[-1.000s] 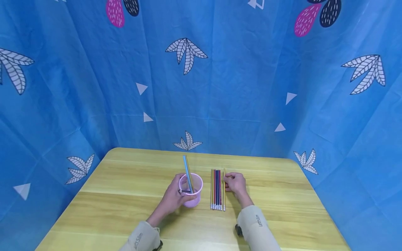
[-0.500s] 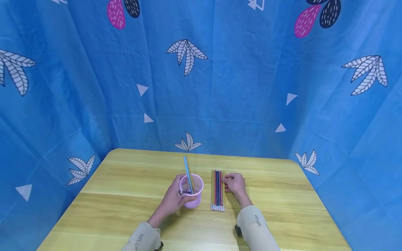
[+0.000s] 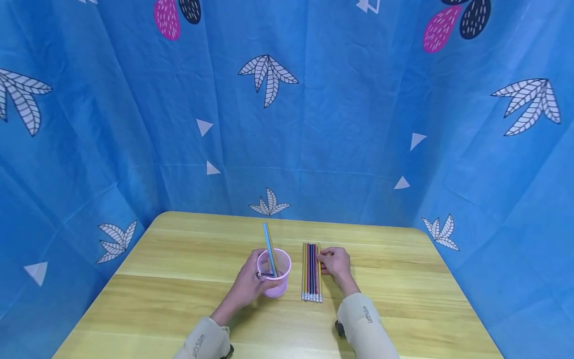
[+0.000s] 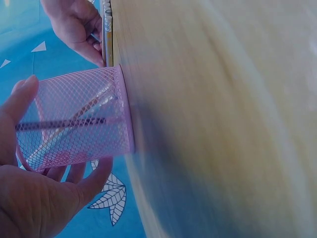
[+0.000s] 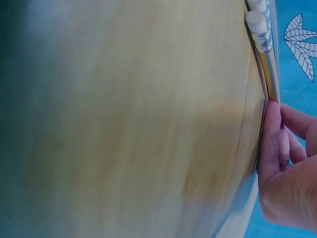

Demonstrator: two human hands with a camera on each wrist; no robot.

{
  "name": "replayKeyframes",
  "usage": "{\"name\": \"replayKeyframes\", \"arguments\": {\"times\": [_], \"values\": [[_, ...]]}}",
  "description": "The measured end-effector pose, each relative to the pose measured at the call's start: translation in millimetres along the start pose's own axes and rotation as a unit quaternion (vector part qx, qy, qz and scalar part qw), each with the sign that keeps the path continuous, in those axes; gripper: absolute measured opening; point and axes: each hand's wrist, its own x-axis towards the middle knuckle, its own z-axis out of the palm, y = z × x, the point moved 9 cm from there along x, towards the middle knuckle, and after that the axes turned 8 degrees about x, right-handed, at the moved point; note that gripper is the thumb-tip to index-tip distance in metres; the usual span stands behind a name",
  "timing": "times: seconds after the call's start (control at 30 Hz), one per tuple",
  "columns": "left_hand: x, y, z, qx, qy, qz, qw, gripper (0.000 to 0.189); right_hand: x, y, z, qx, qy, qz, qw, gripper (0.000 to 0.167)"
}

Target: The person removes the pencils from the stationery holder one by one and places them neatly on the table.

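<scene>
My left hand [image 3: 246, 283] grips a pink mesh pencil cup [image 3: 276, 292] around its side, thumb toward the front. The left wrist view shows the cup's base rim close against the table. Leaning inside are a light-blue ruler-like strip [image 3: 268, 243] and a yellow pencil; a dark slim item lies lower in the cup. Several pencils [image 3: 311, 279] lie side by side to the cup's right, eraser ends toward me. At the row's right edge, my right hand [image 3: 337, 263] pinches a yellow pencil [image 5: 268, 74] between thumb and fingers, its white eraser pointing away from the hand.
The wooden table [image 3: 193, 249] has rounded far corners and spreads out around both hands. Behind it and at both sides hangs a blue curtain [image 3: 341, 124] printed with leaves and triangles.
My right hand has brought the yellow pencil left, from slightly apart to right alongside the row, its eraser end level with the others. The left hand and cup have stayed put.
</scene>
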Motion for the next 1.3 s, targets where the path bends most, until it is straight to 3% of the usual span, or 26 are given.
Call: {"name": "replayKeyframes", "arguments": {"times": [0.6,0.83,1.13,1.3], "values": [[2.1,-0.3,-1.3,0.007,-0.001,-0.003,1.0000,0.087,3.3,-1.7,1.2,0.002,0.003,-0.002,1.0000,0.023],[1.0,3.3,-3.3,0.014,0.003,0.018,0.9997,0.086,2.4,-1.0,0.9,0.006,0.002,0.000,1.0000,0.022],[0.4,1.6,-3.2,0.019,0.004,0.021,0.9996,0.086,3.6,0.3,0.2,0.008,0.003,0.007,0.9999,0.023],[-0.8,0.2,-2.5,0.012,-0.001,0.018,0.9998,0.087,1.2,-5.6,-3.7,0.000,0.012,-0.010,0.9999,0.023]]}}
